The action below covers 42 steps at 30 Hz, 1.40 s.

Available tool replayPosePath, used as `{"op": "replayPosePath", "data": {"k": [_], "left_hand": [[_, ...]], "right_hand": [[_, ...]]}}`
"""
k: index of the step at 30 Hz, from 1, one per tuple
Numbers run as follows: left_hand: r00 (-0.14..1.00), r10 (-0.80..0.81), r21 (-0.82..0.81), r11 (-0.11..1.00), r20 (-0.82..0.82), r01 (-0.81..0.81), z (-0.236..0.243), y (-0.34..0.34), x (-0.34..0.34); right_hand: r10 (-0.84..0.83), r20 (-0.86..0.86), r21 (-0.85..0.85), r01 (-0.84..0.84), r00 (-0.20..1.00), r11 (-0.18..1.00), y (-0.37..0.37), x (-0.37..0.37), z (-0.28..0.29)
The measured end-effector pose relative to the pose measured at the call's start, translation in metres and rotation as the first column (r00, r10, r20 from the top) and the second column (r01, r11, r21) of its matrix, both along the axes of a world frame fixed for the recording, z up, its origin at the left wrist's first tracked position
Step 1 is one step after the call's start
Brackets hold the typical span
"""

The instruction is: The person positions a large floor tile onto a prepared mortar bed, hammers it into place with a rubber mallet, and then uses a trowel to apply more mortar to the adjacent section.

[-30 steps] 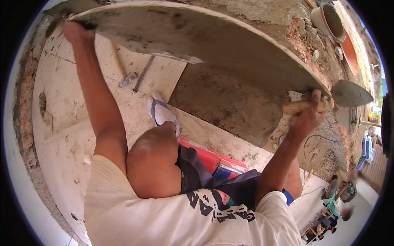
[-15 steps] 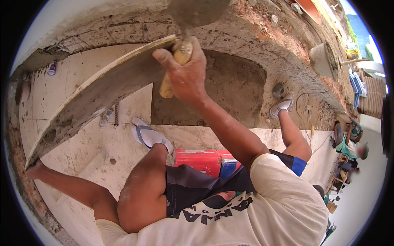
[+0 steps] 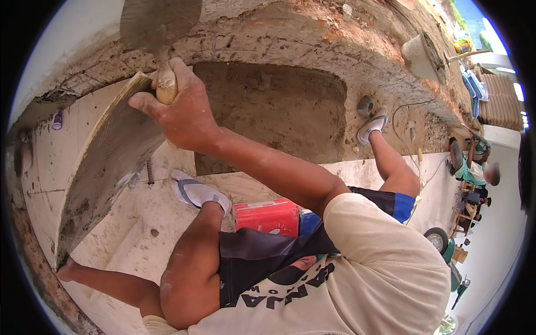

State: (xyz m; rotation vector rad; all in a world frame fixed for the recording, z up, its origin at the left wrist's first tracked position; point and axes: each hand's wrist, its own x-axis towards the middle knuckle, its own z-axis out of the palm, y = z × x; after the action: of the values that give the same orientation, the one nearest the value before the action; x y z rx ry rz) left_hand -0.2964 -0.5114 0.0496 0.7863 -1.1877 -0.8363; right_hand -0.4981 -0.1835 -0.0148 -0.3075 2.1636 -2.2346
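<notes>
A large thin tile (image 3: 109,162) stands tilted on edge at the left, its visible face smeared with grey mortar. My left hand (image 3: 67,270) is closed on its lower near corner, with the fingers mostly hidden behind the edge. In my right hand (image 3: 190,111) is a trowel, its wooden handle (image 3: 166,86) wrapped by my fingers and its round-ended, mortar-grey blade (image 3: 161,25) pointing away from me. That hand is right at the tile's upper far corner; whether it also grips the edge I cannot tell. Beyond my forearm lies a rectangular bed of wet mortar (image 3: 273,106).
Pale tiles (image 3: 44,195) cover the floor at left. A red box (image 3: 265,218) sits between my legs. A small can (image 3: 57,120) lies far left, a steel bar (image 3: 149,172) by my foot. A bucket (image 3: 419,58) leans at right; people (image 3: 474,173) sit farther off.
My right hand has moved left with the trowel. The tile's upper corner has swung left and the tile stands steeper. My left hand has shifted slightly right and nearer; more of the mortar bed shows.
</notes>
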Motion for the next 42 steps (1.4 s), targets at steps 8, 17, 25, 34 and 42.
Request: {"op": "replayPosePath", "data": {"k": [8, 17, 25, 34, 42], "left_hand": [[0.75, 0.132, -0.485, 0.831, 0.648, 0.273, 0.017, 0.077, -0.021], [0.338, -0.063, -0.107, 0.88, 0.939, 0.462, -0.047, 0.01, -0.022], [0.329, -0.112, -0.045, 0.9, 0.938, 0.434, -0.038, -0.001, -0.015], [0.323, -0.089, -0.069, 0.891, 0.942, 0.449, -0.034, 0.025, -0.028], [0.351, -0.092, -0.095, 0.873, 0.932, 0.479, -0.036, 0.02, -0.032]], "right_hand": [[-0.022, -0.074, 0.01, 0.023, 0.997, 1.0, -0.014, 0.0, -0.001], [0.09, -0.057, 0.19, -0.078, 0.994, 0.979, 0.011, -0.007, 0.004], [-0.076, 0.371, 0.632, -0.192, 0.925, 0.751, 0.141, 0.001, -0.13], [0.017, 0.435, 0.803, -0.396, 0.9, 0.446, 0.197, 0.032, -0.215], [0.167, 0.535, 0.777, -0.56, 0.828, 0.287, 0.194, 0.111, -0.201]]}}
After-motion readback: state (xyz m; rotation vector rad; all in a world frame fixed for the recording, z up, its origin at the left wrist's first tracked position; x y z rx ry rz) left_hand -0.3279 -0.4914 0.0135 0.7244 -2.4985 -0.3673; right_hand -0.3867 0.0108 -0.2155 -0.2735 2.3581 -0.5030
